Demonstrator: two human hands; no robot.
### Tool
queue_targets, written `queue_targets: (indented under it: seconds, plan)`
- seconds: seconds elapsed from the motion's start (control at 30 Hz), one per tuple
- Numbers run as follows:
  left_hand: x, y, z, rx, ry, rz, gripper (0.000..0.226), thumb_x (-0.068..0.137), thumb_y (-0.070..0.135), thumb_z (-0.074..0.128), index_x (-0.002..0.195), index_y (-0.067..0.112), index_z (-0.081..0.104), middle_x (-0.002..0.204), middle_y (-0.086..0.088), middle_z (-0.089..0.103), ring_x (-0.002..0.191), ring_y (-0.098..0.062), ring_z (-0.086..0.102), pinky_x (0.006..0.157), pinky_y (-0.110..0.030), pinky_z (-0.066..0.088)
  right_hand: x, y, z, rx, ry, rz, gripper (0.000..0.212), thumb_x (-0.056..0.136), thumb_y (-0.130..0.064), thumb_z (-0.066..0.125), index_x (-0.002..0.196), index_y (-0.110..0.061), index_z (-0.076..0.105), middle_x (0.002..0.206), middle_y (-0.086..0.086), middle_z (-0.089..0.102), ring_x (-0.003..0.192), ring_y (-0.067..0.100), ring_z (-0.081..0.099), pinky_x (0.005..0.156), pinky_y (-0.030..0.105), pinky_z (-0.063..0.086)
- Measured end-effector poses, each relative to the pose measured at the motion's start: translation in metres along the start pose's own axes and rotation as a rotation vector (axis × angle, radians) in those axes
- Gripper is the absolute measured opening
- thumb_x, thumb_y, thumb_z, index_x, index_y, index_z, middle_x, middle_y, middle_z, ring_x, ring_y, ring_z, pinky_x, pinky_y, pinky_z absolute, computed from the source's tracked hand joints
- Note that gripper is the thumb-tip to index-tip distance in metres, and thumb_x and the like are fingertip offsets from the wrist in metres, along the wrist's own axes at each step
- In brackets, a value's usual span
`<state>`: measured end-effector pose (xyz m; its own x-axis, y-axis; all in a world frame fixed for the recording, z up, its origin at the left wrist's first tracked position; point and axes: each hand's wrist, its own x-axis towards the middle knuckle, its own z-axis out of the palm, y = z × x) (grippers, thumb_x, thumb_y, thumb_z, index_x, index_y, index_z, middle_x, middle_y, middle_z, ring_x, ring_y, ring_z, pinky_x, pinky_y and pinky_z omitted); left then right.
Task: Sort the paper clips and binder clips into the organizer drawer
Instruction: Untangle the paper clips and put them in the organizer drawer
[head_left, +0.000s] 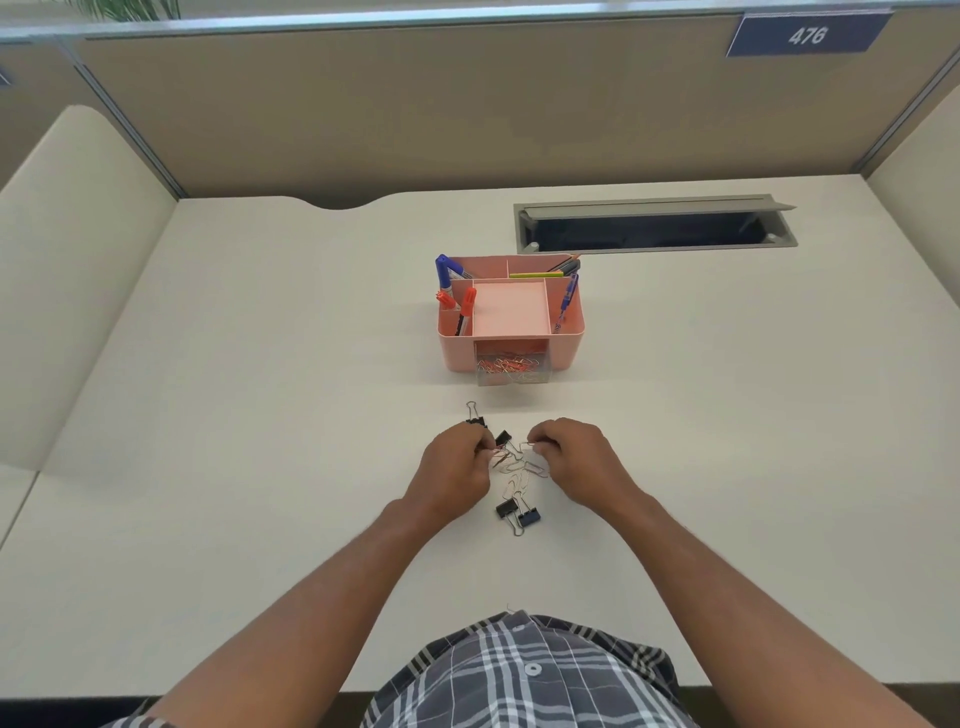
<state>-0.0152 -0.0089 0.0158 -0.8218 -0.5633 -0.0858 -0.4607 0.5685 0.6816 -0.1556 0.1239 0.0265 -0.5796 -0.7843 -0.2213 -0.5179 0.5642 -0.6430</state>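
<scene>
Wire paper clips (519, 470) lie between both hands; the right hand (574, 457) pinches one, the left hand (457, 465) pinches another. Beyond both grips, straight ahead, the drawer (511, 370) stands open.

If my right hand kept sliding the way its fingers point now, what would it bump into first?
Probably the loose paper clips just beyond the right hand, whose fingers point left toward the left hand. A black binder clip lies close to that line too.

loose clips (514, 470), pink organizer (511, 322), drawer (511, 370) open
</scene>
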Motion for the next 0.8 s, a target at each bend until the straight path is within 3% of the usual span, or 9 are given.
queue_targets:
  seconds: [0.13,0.23,0.3,0.4,0.53,0.67,0.8]
  plan:
    - [0.008,0.006,-0.007,-0.056,0.047,0.005,0.010,0.086,0.007,0.060,0.088,0.014,0.065,0.082,0.004,0.065,0.074,-0.015,0.057,0.071,-0.028,0.048,0.006,-0.015,-0.016,0.140,0.069,0.005,0.015,0.092,-0.015,0.059,0.100,-0.017,0.072,0.097,-0.001,0.071,0.090,0.016,0.064,0.083,0.030,0.051]
    - [0.014,0.013,-0.013,-0.167,0.105,-0.021,0.011,0.085,0.005,0.061,0.087,0.015,0.067,0.079,0.004,0.067,0.073,-0.013,0.061,0.069,-0.026,0.051,0.012,-0.028,-0.028,0.266,0.123,0.010,0.013,0.091,-0.015,0.062,0.098,-0.017,0.073,0.093,-0.003,0.072,0.082,0.014,0.066,0.068,0.012,0.050]
    - [0.018,0.018,-0.017,-0.241,0.143,-0.051,0.011,0.085,0.006,0.063,0.085,0.016,0.068,0.078,0.004,0.067,0.073,-0.011,0.062,0.069,-0.024,0.051,0.016,-0.033,-0.033,0.322,0.152,0.007,0.011,0.091,-0.016,0.064,0.097,-0.019,0.073,0.092,-0.004,0.072,0.082,0.013,0.066,0.065,0.007,0.047]
    - [0.027,0.024,-0.024,-0.274,0.195,-0.053,0.010,0.085,0.008,0.063,0.085,0.017,0.068,0.075,0.004,0.067,0.070,-0.013,0.063,0.066,-0.028,0.054,0.021,-0.039,-0.038,0.325,0.211,-0.017,0.011,0.090,-0.016,0.064,0.095,-0.020,0.073,0.090,-0.006,0.071,0.083,0.009,0.063,0.071,0.012,0.047]
    - [0.044,0.037,-0.038,-0.205,0.298,0.038,0.010,0.085,0.006,0.063,0.083,0.016,0.065,0.073,0.007,0.063,0.067,-0.006,0.057,0.064,-0.017,0.046,0.034,-0.050,-0.044,0.247,0.354,-0.113,0.014,0.090,-0.009,0.061,0.095,-0.014,0.072,0.089,-0.004,0.070,0.083,0.012,0.062,0.075,0.020,0.048]
    - [0.070,0.048,-0.043,-0.137,0.336,0.047,0.011,0.086,0.004,0.059,0.087,0.011,0.067,0.080,0.001,0.066,0.075,-0.016,0.061,0.071,-0.033,0.054,0.055,-0.055,-0.048,0.051,0.379,-0.155,0.017,0.092,-0.010,0.055,0.098,-0.010,0.072,0.092,0.006,0.070,0.085,0.021,0.061,0.076,0.036,0.053]
    - [0.085,0.049,-0.040,-0.071,0.300,0.038,0.014,0.088,0.005,0.058,0.089,0.011,0.070,0.083,-0.001,0.067,0.077,-0.018,0.062,0.073,-0.039,0.056,0.064,-0.059,-0.048,-0.066,0.338,-0.166,0.021,0.093,-0.008,0.052,0.100,-0.008,0.072,0.094,0.010,0.070,0.088,0.025,0.060,0.076,0.041,0.053]
